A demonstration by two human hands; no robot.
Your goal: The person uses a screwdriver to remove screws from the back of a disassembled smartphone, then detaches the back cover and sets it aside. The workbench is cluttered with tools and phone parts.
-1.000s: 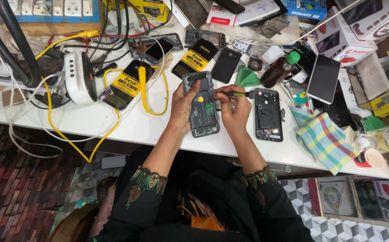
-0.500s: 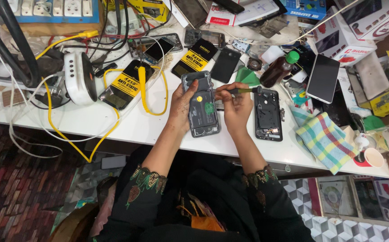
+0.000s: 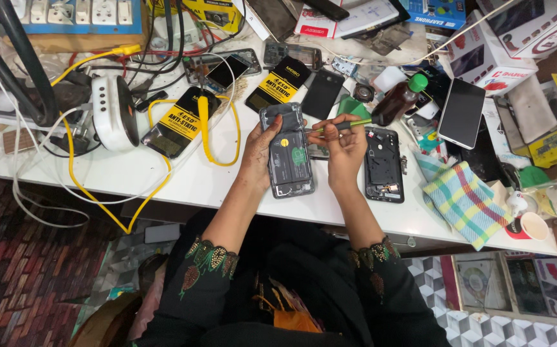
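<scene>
One opened phone (image 3: 289, 154) lies on the white tabletop (image 3: 163, 186) between the two hands, its long axis running away from the person. The left hand (image 3: 259, 151) has its grip clamped on the phone's left edge, thumb over the upper frame. The right hand (image 3: 344, 144) is closed on one slim green-handled tool (image 3: 346, 124), which lies crosswise; its tip points left from that grip toward the phone's upper right corner, though whether it touches there is hard to tell. Just right of the right hand sits one second phone frame (image 3: 383, 164), untouched. Beyond it lie one checked cloth (image 3: 461, 199) and one brown bottle (image 3: 399, 99) with a green cap.
</scene>
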